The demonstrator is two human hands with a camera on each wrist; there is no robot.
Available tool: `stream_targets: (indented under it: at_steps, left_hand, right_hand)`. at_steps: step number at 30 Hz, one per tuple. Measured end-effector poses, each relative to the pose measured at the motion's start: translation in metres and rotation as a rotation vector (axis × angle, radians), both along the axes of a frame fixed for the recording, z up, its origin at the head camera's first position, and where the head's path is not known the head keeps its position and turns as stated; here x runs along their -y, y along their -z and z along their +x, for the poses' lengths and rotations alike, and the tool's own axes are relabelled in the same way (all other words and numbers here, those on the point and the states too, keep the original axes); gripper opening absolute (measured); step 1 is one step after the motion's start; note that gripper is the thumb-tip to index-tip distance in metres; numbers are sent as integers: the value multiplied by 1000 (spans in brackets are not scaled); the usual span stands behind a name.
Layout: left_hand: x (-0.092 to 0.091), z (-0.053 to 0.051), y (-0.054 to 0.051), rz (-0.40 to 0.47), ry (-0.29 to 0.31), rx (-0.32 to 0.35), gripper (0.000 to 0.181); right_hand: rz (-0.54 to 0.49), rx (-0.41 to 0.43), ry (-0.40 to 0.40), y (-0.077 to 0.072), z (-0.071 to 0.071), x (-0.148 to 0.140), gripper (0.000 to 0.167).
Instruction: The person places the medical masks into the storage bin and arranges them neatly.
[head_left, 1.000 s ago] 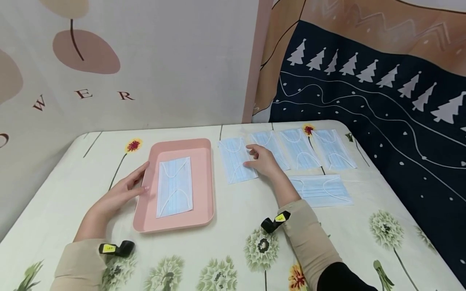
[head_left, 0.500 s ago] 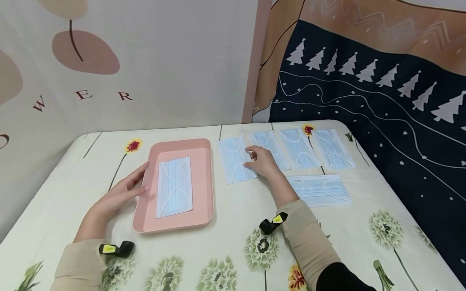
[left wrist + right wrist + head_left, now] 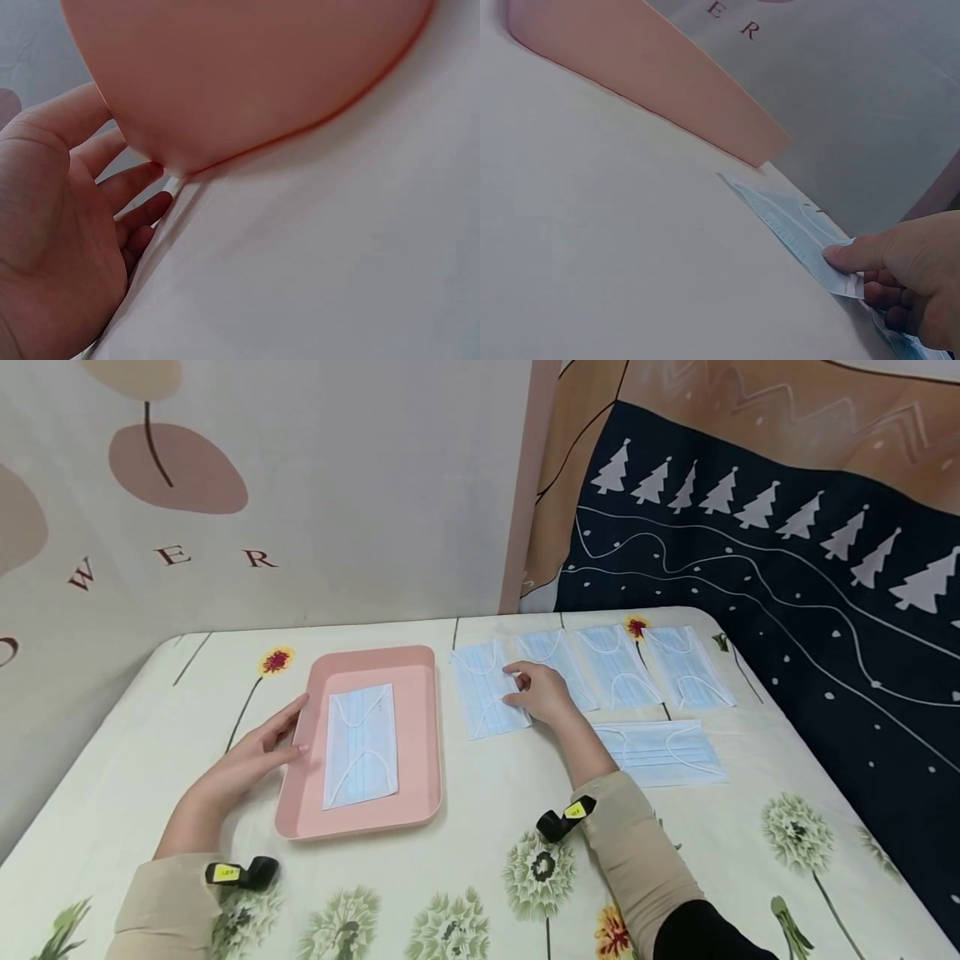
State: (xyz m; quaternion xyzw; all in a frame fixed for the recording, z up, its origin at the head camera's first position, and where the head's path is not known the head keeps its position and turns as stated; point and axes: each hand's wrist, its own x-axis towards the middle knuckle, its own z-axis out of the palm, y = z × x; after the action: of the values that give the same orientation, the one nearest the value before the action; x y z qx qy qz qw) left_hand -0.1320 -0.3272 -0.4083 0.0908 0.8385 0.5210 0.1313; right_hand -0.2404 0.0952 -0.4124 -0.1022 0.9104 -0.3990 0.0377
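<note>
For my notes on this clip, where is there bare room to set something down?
Bare table lies between the tray and right sleeve, and right of that sleeve, in front of the sideways mask. Crowded: the back right, with four masks in a row and the right hand pinching the leftmost.

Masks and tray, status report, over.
Left hand holds pink tray, one mask inside. Right hand pinches closest outside mask. No obstacle visible between outside mask and tray.
</note>
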Motion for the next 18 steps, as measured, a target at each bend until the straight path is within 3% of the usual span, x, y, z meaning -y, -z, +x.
stream_targets:
  at_steps: [18]
  left_hand:
    - [-1, 3, 1, 23, 2, -21, 77]
  right_hand:
    - [-94, 105, 11, -5, 4, 0, 44]
